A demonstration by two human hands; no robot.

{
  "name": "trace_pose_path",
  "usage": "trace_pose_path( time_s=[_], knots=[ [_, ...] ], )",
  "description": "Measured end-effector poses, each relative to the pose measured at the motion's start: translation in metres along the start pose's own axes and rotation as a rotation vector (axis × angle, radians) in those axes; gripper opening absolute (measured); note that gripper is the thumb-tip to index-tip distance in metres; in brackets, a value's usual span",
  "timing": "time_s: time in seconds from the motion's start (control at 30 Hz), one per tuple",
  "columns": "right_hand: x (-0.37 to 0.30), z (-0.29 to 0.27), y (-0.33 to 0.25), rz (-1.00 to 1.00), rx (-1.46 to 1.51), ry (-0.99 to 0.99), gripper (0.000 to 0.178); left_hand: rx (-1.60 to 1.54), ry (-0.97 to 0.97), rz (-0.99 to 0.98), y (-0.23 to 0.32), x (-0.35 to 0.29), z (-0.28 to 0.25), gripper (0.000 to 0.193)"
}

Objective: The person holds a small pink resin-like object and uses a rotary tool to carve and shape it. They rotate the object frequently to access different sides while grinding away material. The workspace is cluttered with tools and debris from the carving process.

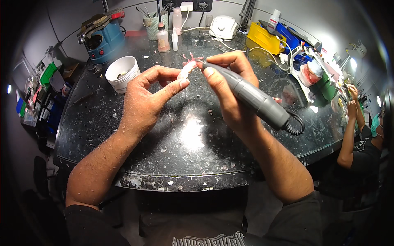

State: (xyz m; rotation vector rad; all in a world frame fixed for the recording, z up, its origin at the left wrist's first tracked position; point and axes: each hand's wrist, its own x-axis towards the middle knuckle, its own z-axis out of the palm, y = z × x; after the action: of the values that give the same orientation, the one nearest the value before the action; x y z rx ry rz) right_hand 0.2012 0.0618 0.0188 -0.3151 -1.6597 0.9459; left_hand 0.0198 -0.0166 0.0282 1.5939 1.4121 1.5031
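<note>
My left hand (145, 95) pinches a small denture (187, 70) between thumb and fingers, above the middle of the dark bench. White teeth and some pink material show on the piece, with thin pink prongs standing up behind it. Held like a pen, a grey rotary handpiece (254, 96) lies in my right hand (232, 92). Its nose reaches the right end of the denture; whether the tip touches cannot be made out. A coiled dark cord (294, 130) leaves the handpiece's rear end.
A white tub (123, 74) stands left of my left hand. Farther back are bottles (163, 41), a tool cup (154, 28), a blue machine (100, 41) and a white control box (223, 27). At right are a yellow bin (264, 37), a dental model (310, 74) and another person's arms (349, 131).
</note>
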Motion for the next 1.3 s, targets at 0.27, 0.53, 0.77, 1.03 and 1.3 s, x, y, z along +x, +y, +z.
trace_pose_path(
  time_s=[0.27, 0.53, 0.77, 1.03, 1.3],
  knots=[
    [0.002, -0.004, -0.001, 0.140, 0.145, 0.084, 0.018, 0.026, 0.029, 0.112, -0.005, 0.000, 0.003, 0.021],
    [0.002, -0.006, -0.006, 0.134, 0.034, 0.003, 0.019, 0.088, 0.013, 0.097, -0.004, 0.000, 0.000, 0.022],
    [0.002, -0.007, -0.006, 0.123, 0.023, 0.002, 0.018, 0.189, 0.046, 0.114, -0.002, -0.001, 0.000, 0.023],
    [0.002, -0.007, -0.005, 0.126, 0.003, -0.007, 0.018, 0.295, 0.075, 0.180, -0.001, -0.003, 0.000, 0.026],
    [0.002, -0.005, -0.005, 0.111, 0.076, 0.040, 0.017, 0.133, 0.040, 0.091, 0.001, -0.004, 0.004, 0.023]
  ],
)
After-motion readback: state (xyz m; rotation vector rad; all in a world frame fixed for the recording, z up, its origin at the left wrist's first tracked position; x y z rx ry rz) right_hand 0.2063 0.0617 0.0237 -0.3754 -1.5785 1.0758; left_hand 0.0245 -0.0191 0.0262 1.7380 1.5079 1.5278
